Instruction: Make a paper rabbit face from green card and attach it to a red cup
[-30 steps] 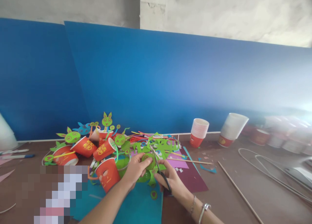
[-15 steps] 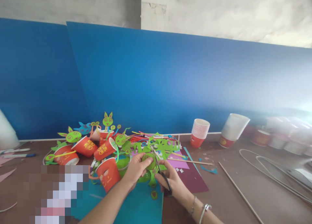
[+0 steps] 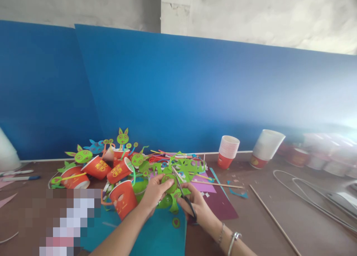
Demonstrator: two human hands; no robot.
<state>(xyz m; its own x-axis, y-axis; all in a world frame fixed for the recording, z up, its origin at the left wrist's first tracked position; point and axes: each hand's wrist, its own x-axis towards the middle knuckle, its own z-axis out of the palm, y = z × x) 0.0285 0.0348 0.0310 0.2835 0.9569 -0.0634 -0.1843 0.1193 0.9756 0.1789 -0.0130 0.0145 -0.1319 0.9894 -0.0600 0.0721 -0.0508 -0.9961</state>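
My left hand (image 3: 156, 193) pinches a round green paper piece (image 3: 169, 185) between thumb and fingers. My right hand (image 3: 198, 204) grips a pair of scissors (image 3: 187, 199) with dark handles, its blades angled up along the right edge of the green paper. Cut green paper scraps (image 3: 184, 167) lie in a heap just beyond both hands. Below them, a small green disc with a red heart (image 3: 176, 222) rests on a teal paper sheet (image 3: 161, 237). Left of my left hand, a red paper cup (image 3: 123, 199) leans over.
Several red cups (image 3: 96, 167) with green paper animal faces (image 3: 122, 138) crowd the left. Stacked cups (image 3: 228, 152) stand near the blue panel (image 3: 181, 92). A thin wooden stick (image 3: 275, 219) and a white cable (image 3: 315, 196) lie at right. Markers (image 3: 21, 178) lie far left.
The round green paper has shifted slightly left and tilted in my left hand. The scissors and my right hand stay almost in place.
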